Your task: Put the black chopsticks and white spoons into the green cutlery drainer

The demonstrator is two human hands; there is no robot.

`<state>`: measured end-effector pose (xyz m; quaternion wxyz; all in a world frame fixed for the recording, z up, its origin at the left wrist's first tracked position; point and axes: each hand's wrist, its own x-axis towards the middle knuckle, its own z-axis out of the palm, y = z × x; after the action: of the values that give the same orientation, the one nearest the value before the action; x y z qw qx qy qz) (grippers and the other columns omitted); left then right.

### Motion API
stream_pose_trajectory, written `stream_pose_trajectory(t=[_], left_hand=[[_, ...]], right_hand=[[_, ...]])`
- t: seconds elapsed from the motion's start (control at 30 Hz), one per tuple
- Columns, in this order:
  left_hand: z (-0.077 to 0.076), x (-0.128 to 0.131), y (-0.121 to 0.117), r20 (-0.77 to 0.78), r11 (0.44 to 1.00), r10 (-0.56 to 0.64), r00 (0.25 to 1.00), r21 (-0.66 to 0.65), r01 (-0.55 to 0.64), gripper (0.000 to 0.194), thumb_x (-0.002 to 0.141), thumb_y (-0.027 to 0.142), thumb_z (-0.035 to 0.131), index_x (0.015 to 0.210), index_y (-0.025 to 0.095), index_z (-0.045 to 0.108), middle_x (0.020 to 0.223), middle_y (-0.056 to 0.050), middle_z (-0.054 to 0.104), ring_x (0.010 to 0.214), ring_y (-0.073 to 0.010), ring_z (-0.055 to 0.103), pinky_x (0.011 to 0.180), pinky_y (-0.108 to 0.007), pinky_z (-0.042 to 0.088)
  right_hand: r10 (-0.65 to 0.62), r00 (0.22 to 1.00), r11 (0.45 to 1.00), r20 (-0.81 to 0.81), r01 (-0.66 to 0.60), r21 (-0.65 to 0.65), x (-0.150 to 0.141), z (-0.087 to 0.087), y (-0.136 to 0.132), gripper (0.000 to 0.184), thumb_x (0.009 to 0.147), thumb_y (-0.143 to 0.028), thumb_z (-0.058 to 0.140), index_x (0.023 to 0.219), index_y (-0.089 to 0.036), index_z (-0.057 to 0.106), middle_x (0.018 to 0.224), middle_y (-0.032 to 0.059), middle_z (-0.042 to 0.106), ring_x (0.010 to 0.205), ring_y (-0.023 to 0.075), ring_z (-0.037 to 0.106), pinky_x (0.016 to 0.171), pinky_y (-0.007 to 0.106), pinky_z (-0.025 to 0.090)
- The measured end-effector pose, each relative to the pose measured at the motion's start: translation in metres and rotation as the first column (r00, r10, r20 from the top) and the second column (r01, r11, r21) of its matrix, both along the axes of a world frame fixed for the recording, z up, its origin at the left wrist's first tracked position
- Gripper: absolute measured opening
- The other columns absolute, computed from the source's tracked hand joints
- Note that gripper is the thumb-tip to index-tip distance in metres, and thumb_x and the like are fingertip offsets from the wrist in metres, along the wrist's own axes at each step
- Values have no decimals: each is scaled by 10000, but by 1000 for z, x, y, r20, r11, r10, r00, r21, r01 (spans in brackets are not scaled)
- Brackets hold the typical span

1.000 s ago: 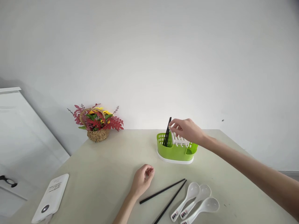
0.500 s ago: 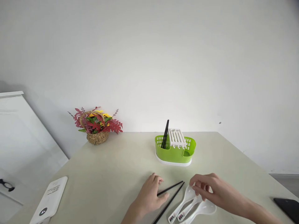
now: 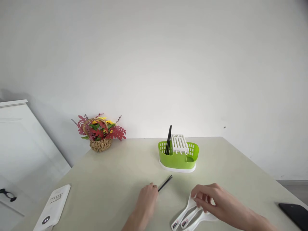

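Observation:
My left hand [image 3: 146, 200] is closed round a pair of black chopsticks [image 3: 165, 183], whose tips stick out together to the upper right. To its right, my right hand [image 3: 216, 199] bends over several white spoons [image 3: 183, 215] lying side by side on the table. Its thumb and forefinger are closed at the bowl of the leftmost spoon, and the hand partly hides the other bowls. Farther back stands a green utensil basket [image 3: 178, 163] on a white base. More black chopsticks [image 3: 168, 139] stand in its left compartment, and a white slotted rack [image 3: 180, 144] sits across its middle.
A wicker basket of artificial flowers [image 3: 101, 144] stands at the back left. On the left edge lies a white flat device [image 3: 53, 205], with a white cabinet [image 3: 31, 144] beyond. A black phone [image 3: 294, 214] rests at the right edge. A wall borders the back.
My left hand has closed on the two chopsticks, which lay apart and now lie together, shifted left. My right hand stays at the spoons. The view has shifted slightly.

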<state>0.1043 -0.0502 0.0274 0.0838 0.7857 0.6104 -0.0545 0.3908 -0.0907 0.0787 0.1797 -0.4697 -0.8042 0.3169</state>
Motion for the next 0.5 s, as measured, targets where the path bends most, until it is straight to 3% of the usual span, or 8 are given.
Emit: stream_pose_trajectory(t=[0.07, 0.13, 0.17, 0.23, 0.3, 0.33, 0.4, 0.5], left_hand=[[12, -13, 1, 170, 997, 65, 983, 24, -70, 261, 936, 70, 482, 1002, 159, 719, 1043, -135, 762, 974, -277, 734, 838, -357, 541], [24, -20, -2, 476, 990, 118, 872, 17, -143, 195, 973, 177, 512, 976, 184, 707, 984, -106, 779, 948, -263, 743, 834, -347, 554], [29, -21, -4, 644, 986, 130, 753, -8, -164, 164, 978, 257, 549, 970, 194, 701, 970, -93, 784, 932, -255, 750, 837, -342, 565], [35, -14, -13, 901, 978, 176, 397, -116, -171, 241, 929, 431, 656, 973, 198, 702, 975, -84, 790, 903, -247, 762, 856, -345, 591], [37, -1, -24, 962, 955, 269, 45, -261, -139, 385, 829, 530, 762, 971, 175, 720, 972, -94, 789, 865, -251, 768, 870, -371, 612], [37, 7, -30, 944, 938, 317, -90, -326, -121, 427, 786, 540, 805, 967, 161, 731, 969, -100, 787, 852, -251, 767, 870, -381, 619], [34, 22, -41, 883, 902, 379, -278, -420, -103, 451, 732, 524, 863, 954, 148, 751, 971, -105, 784, 853, -245, 762, 871, -375, 624], [28, 35, -52, 811, 866, 398, -429, -486, -116, 430, 693, 482, 910, 927, 149, 771, 988, -103, 783, 890, -241, 760, 891, -352, 624]], right_hand=[[1, 1000, 999, -32, -3, -38, -2, 0, -2, 253, 1031, -366, 474, 1031, -282, 712, 819, -22, 749, 723, 151, 690, 707, 263, 503], [1, 997, 996, -77, -7, -86, -5, 0, -4, 245, 1025, -354, 479, 1009, -267, 708, 813, -19, 749, 714, 147, 704, 700, 254, 510], [-1, 996, 995, -95, -9, -104, -7, 1, -5, 242, 1021, -351, 483, 995, -259, 706, 811, -16, 746, 713, 147, 707, 694, 250, 512], [-6, 994, 992, -105, -8, -128, -15, 3, -7, 227, 1005, -359, 502, 1002, -254, 704, 867, 1, 753, 760, 158, 711, 711, 253, 521], [3, 993, 984, -114, -24, -179, -26, 4, -12, 235, 985, -391, 536, 1094, -255, 694, 1006, 27, 764, 870, 178, 714, 771, 264, 533], [19, 991, 973, -132, -48, -227, -32, 4, -14, 279, 980, -419, 543, 1152, -247, 679, 1070, 45, 762, 919, 188, 714, 796, 269, 536], [63, 979, 936, -195, -126, -327, -47, 0, -20, 397, 981, -503, 524, 1214, -210, 655, 1104, 81, 765, 951, 201, 717, 796, 269, 537], [93, 955, 902, -281, -200, -384, -68, -12, -26, 551, 973, -644, 460, 1147, -170, 680, 1017, 104, 786, 860, 195, 710, 723, 252, 517]])
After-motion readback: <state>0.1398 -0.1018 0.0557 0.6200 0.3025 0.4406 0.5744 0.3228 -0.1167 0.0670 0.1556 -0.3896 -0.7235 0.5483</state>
